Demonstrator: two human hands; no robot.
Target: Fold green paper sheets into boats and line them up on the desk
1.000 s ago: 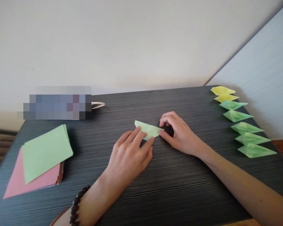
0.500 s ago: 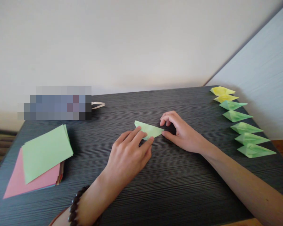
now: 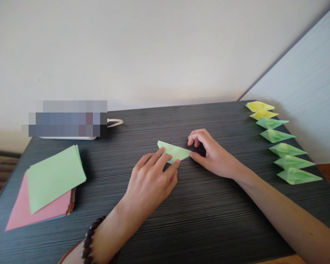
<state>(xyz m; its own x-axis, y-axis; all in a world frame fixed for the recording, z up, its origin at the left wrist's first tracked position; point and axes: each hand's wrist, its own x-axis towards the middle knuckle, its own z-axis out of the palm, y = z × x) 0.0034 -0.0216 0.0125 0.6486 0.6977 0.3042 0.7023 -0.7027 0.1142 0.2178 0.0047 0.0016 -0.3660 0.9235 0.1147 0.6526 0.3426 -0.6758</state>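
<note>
A light green folded paper (image 3: pixel 172 149), long and pointed at both ends, lies flat in the middle of the dark striped table (image 3: pixel 181 220). My left hand (image 3: pixel 151 181) rests on its near edge with the fingers stretched flat, pressing it down. My right hand (image 3: pixel 210 154) sits at the paper's right tip, fingers curled, thumb touching the point. A bead bracelet (image 3: pixel 89 240) circles my left wrist.
A stack of square sheets (image 3: pixel 48 185), green on top of pink, lies at the left. Several folded paper shapes (image 3: pixel 283 148), yellow and green, line the table's right edge beside a pale wall panel (image 3: pixel 310 88). A blurred object (image 3: pixel 68 123) with a white cord stands at the back left.
Almost nothing has moved. My right hand has edged slightly to the right along the paper's tip; my left hand stays pressed on the paper.
</note>
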